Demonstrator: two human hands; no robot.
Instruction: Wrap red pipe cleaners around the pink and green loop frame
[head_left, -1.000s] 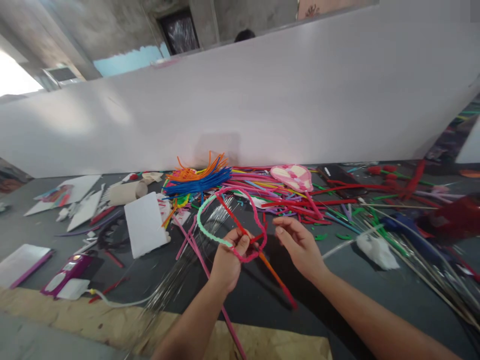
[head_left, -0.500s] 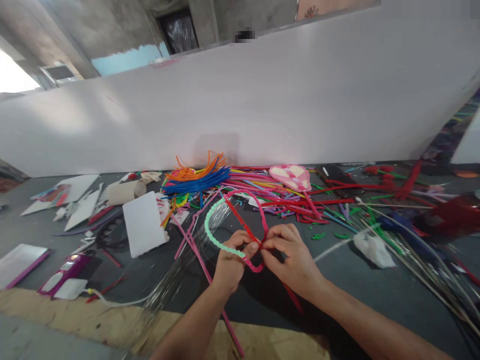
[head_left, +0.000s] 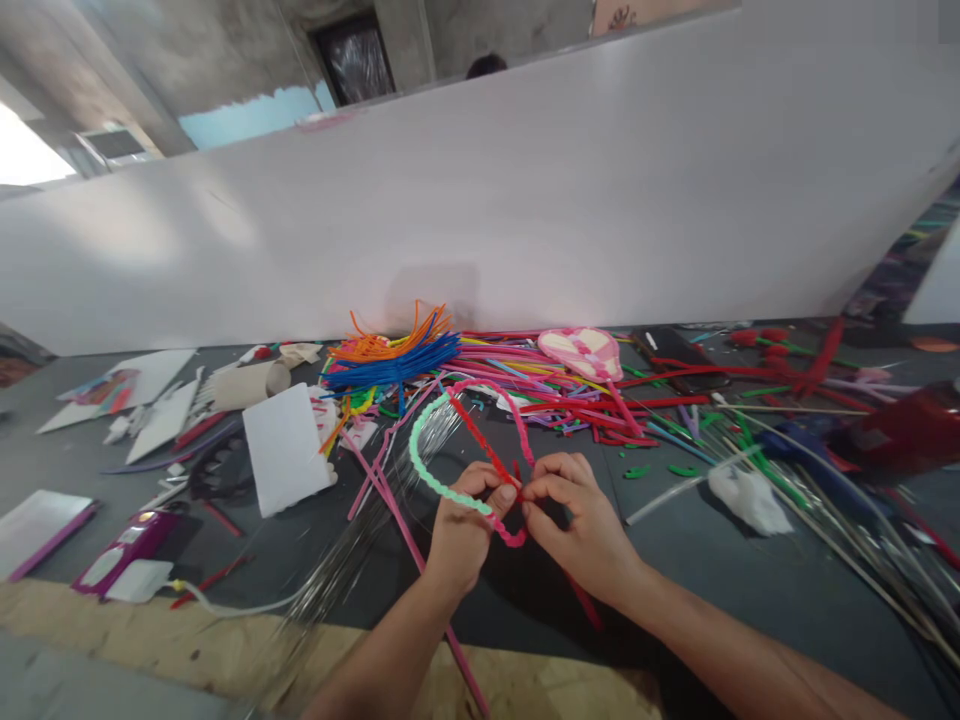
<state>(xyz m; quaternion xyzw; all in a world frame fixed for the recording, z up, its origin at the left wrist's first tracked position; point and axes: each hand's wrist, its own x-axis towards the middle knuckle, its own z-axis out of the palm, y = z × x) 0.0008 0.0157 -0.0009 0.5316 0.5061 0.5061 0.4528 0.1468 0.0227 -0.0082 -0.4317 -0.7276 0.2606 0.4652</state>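
Observation:
Both of my hands meet over a dark tabletop (head_left: 697,570). My left hand (head_left: 459,530) is closed on the bottom of a heart-shaped pipe-cleaner loop (head_left: 439,485), mint green on its left side and pink on its right, with a red pipe cleaner (head_left: 480,445) running across it. My right hand (head_left: 581,520) pinches the same loop and the red pipe cleaner's end, right beside my left thumb. Just beyond the loop lies a big heap of coloured pipe cleaners (head_left: 525,380).
A white board wall (head_left: 525,200) stands behind the table. A white card (head_left: 285,450), paper scraps, a cardboard tube (head_left: 251,382) and a pink device (head_left: 127,545) lie left. A pink-and-white woven heart (head_left: 585,352), thin wires (head_left: 352,550), sticks and a red object (head_left: 907,430) are around.
My right hand, open and apart a second ago, has moved left and pinched the loop next to my left hand. The loop has tilted slightly right.

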